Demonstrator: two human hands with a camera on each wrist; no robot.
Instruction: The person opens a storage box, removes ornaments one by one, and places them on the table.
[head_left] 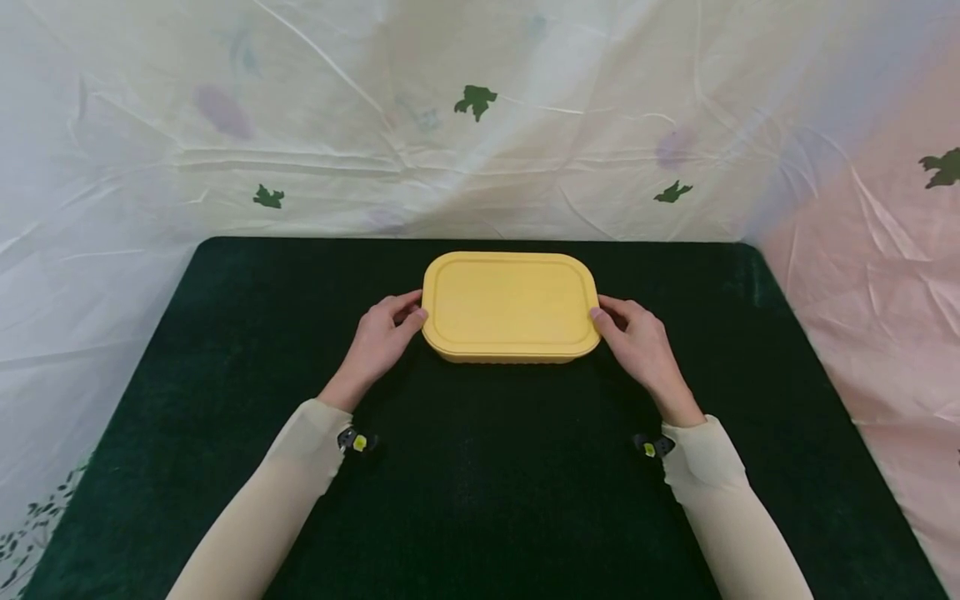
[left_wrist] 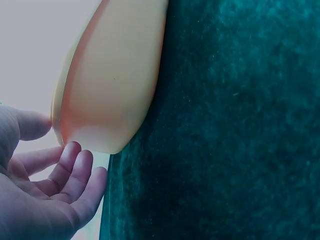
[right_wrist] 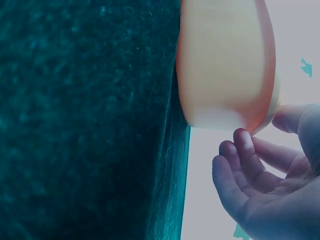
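A yellow rectangular food container (head_left: 510, 304) with rounded corners and a matching lid stands on the dark green table, long side facing me. At its left end, my left hand (head_left: 382, 337) grips the lid's rim, thumb on top and fingers beneath. My right hand (head_left: 637, 337) grips the opposite end in the same way. In the left wrist view, the container's smooth pale wall (left_wrist: 115, 75) tapers toward its base, and the other fingers curl loosely beside it. Much the same shows at the right hand (right_wrist: 270, 175) in the right wrist view. What is inside is hidden by the lid.
The dark green cloth-covered table (head_left: 487, 483) extends around the container, its far edge close behind it. A pale patterned curtain (head_left: 337, 117) hangs behind the table and along both sides. Both wrists wear small dark devices below pale sleeves (head_left: 262, 492).
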